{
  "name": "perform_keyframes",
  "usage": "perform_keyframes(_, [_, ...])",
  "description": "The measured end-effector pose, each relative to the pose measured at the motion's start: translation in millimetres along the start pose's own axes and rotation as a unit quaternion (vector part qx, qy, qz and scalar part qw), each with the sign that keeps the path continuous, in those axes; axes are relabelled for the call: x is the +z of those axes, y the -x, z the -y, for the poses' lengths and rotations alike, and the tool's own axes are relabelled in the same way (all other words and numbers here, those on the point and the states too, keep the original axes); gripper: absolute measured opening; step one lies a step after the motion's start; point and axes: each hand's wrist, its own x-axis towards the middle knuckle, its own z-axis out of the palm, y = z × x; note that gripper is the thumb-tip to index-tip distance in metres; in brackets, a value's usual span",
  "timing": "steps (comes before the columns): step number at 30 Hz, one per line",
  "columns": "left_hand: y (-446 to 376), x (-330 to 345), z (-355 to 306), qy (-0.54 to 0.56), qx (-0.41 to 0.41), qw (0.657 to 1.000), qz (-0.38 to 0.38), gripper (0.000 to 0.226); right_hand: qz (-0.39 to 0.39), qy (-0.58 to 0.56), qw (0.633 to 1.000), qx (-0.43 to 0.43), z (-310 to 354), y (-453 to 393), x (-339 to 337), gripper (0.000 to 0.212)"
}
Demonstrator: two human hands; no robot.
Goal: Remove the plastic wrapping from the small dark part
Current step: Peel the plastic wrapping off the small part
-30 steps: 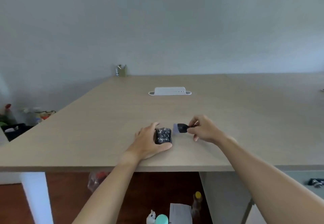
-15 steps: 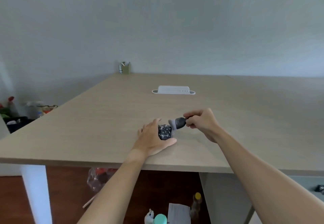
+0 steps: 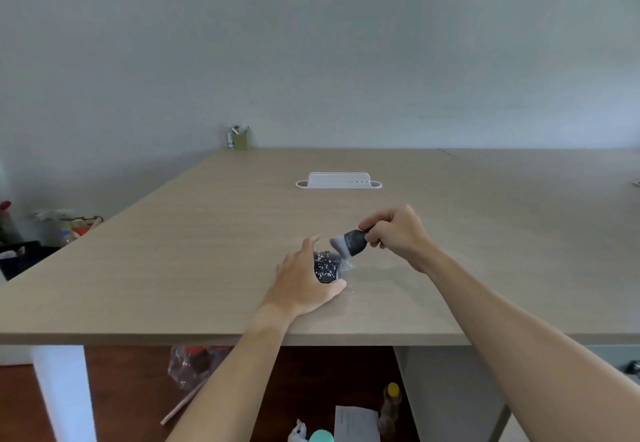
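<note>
lifted off the table (image 3: 173, 251) since a second ago: small dark part (image 3: 354, 241) pinched in right hand (image 3: 398, 234), wrapping (image 3: 337, 243) not yet off; left hand (image 3: 304, 279) at 7 o'clock cupping speckled block (image 3: 325, 266).

Small dark part (image 3: 354, 241) w/ plastic wrapping (image 3: 337, 243), held aloft.

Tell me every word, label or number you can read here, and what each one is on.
No text can be read anywhere in this view.
Sheet of paper under the table: faint printed lines, too blurred to read.
Speckled dark object under the left hand: white flecks, not letters.
Small dark part in the right hand: no marking visible.
White tray on the table: tiny dark dots, illegible.
</note>
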Motion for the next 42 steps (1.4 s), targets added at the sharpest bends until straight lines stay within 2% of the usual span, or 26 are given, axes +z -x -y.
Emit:
perform_keyframes(2, [-1,0,0,0.002,0.001,1.0,-0.001,0.089,0.029,-0.038,0.999,0.002,4,1,4,0.02])
perform_keyframes(5, [0,1,0,0.003,-0.011,1.0,0.003,0.093,0.067,0.008,0.998,0.001,3,1,12,0.02])
perform_keyframes(8, [1,1,0,0.005,-0.022,1.0,0.006,0.096,0.027,0.063,0.998,0.004,-2,-1,11,0.02])
perform_keyframes(11, [2,1,-1,-0.008,-0.018,1.0,0.008,0.094,-0.027,0.058,0.998,0.004,-2,-1,5,0.02])
perform_keyframes(14, [2,1,-2,-0.017,-0.015,1.0,0.009,0.091,-0.013,-0.012,1.0,0.025,-2,0,6,0.02])
perform_keyframes(17, [2,2,-1,-0.027,-0.002,1.0,0.002,0.086,0.025,0.009,0.999,0.029,-6,2,12,0.021])
perform_keyframes(21, [3,3,-2,-0.04,0.007,0.999,-0.012,0.075,-0.03,0.066,0.997,0.021,-10,1,9,0.019])
perform_keyframes(24, [4,1,-4,-0.048,-0.001,0.999,-0.015,0.06,-0.043,0.021,0.998,0.034,-8,2,5,0.019])
perform_keyframes(27, [4,2,-5,-0.04,-0.015,0.999,-0.027,0.069,0.0,-0.025,0.999,0.044,-5,4,6,0.023])
perform_keyframes(30, [4,4,-4,-0.042,-0.027,0.998,-0.033,0.082,0.03,0.003,0.999,0.043,-9,6,9,0.024])
perform_keyframes(34, [6,4,-5,-0.033,-0.03,0.999,-0.029,0.083,-0.024,0.07,0.997,0.018,-10,6,6,0.023])
perform_keyframes(37, [6,4,-4,-0.023,-0.035,0.999,-0.032,0.083,-0.05,0.015,0.998,0.019,-5,5,4,0.023])
perform_keyframes(40, [5,3,-3,-0.012,-0.039,0.999,-0.034,0.083,-0.002,-0.025,0.999,0.026,0,7,7,0.024])
perform_keyframes(42, [4,3,-4,-0.006,-0.043,0.998,-0.036,0.084,0.027,-0.001,0.999,0.025,-1,8,10,0.024])
